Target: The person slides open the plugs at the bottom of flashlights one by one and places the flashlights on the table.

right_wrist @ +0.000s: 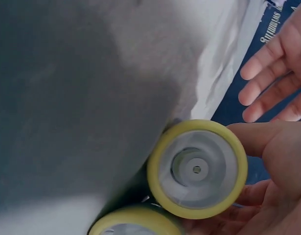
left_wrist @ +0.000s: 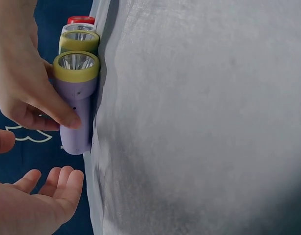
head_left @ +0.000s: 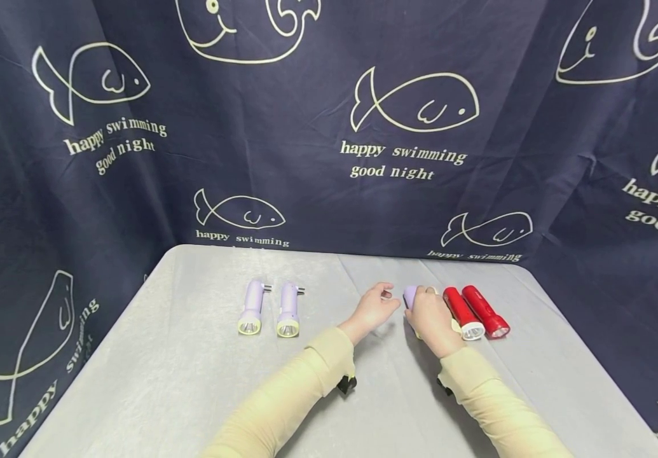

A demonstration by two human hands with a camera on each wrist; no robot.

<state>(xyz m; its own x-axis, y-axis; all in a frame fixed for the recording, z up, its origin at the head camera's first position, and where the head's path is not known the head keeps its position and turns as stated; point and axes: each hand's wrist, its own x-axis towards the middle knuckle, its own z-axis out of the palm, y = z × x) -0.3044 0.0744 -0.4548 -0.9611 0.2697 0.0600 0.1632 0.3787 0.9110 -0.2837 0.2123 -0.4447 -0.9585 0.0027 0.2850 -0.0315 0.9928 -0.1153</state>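
My right hand (head_left: 431,320) grips a purple flashlight (left_wrist: 76,95) with a yellow head, thumb on one side of its body and fingers on the other. In the right wrist view its round lens (right_wrist: 196,169) faces the camera. Right beside it is a second yellow-rimmed flashlight (right_wrist: 135,225), its body mostly hidden. Just left of the held flashlight, my left hand (head_left: 373,308) is held with fingers loosely bent and nothing in them; the left wrist view shows its palm and spread fingers (left_wrist: 67,188).
Right of my right hand lie a red flashlight with a white rim (head_left: 463,312) and an all-red flashlight (head_left: 486,312). Two purple flashlights with plug prongs, one (head_left: 253,306) beside the other (head_left: 288,310), lie to the left on the grey-covered table (head_left: 191,381). A dark fish-print curtain (head_left: 317,127) hangs behind.
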